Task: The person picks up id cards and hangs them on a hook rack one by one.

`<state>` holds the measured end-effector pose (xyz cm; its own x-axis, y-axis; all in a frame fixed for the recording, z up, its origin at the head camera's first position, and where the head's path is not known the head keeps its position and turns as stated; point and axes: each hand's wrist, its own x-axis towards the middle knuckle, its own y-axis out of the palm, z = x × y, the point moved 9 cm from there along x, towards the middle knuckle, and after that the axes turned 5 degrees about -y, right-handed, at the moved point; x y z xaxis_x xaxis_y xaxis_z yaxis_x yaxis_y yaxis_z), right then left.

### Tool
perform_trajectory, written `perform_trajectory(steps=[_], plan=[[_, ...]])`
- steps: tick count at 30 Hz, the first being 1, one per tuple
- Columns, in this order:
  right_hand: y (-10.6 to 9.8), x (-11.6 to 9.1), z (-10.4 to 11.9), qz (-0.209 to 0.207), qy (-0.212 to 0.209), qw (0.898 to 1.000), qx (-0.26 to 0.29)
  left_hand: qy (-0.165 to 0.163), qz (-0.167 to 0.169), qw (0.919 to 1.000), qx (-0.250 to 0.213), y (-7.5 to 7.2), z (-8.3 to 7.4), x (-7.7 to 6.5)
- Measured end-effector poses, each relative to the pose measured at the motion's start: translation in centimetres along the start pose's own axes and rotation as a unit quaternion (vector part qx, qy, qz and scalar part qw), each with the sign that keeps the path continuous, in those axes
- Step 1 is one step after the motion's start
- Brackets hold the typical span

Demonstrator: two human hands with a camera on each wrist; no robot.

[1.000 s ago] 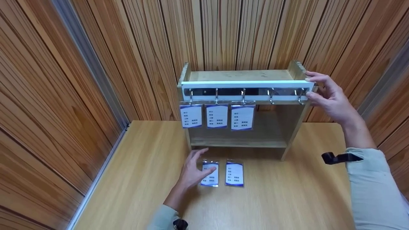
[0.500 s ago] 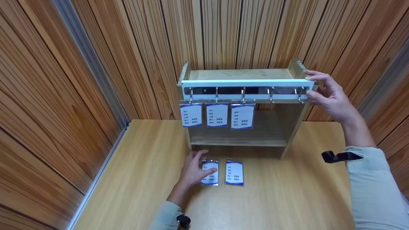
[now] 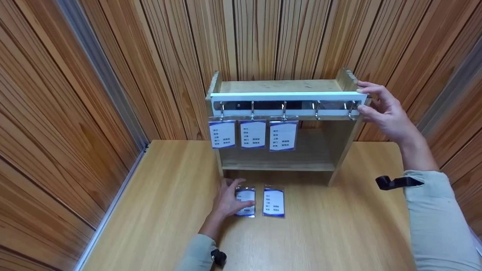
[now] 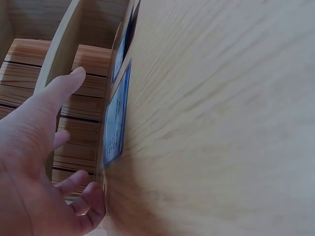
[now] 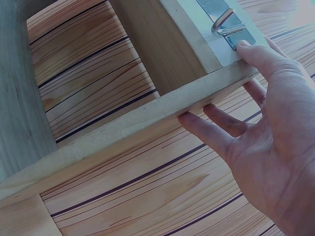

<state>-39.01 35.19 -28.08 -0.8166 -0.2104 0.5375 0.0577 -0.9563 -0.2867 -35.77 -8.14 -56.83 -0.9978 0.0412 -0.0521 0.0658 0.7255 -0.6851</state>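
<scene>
In the head view my left hand (image 3: 228, 199), thumb and fingers spread apart, hovers over the left edge of a badge card (image 3: 245, 205) lying on the table. A second badge card (image 3: 273, 203) lies to its right. In the left wrist view nothing sits between the thumb and fingers of that hand. My right hand (image 3: 386, 111) grips the right end of a white hook rack (image 3: 263, 96) across the front of a wooden shelf (image 3: 278, 166). Its thumb presses the rack's face by the last hook (image 5: 226, 24), while other fingers rest against the shelf's outer side.
Three badge cards hang from the left hooks: a left one (image 3: 222, 135), a middle one (image 3: 252, 134) and a right one (image 3: 282, 136). The shelf stands on a wooden table (image 3: 308, 233) before a wood-panelled wall (image 3: 256, 41). A metal strip (image 3: 109, 210) edges the table's left side.
My left hand has shifted slightly rightward over the left badge card on the table. The right hand keeps its grip on the rack. The head view has drifted a little.
</scene>
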Motion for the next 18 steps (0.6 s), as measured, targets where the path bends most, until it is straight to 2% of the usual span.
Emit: perform_trajectory(steps=[10,18], plan=[[0.01,0.05,-0.04,-0.001,0.004,1.000,0.012,-0.001,0.008,0.9995,0.029,0.50,0.11,0.27],[0.00,0.02,-0.25,-0.003,0.004,1.000,0.022,0.034,-0.002,0.9970,0.069,0.79,-0.22,0.07]])
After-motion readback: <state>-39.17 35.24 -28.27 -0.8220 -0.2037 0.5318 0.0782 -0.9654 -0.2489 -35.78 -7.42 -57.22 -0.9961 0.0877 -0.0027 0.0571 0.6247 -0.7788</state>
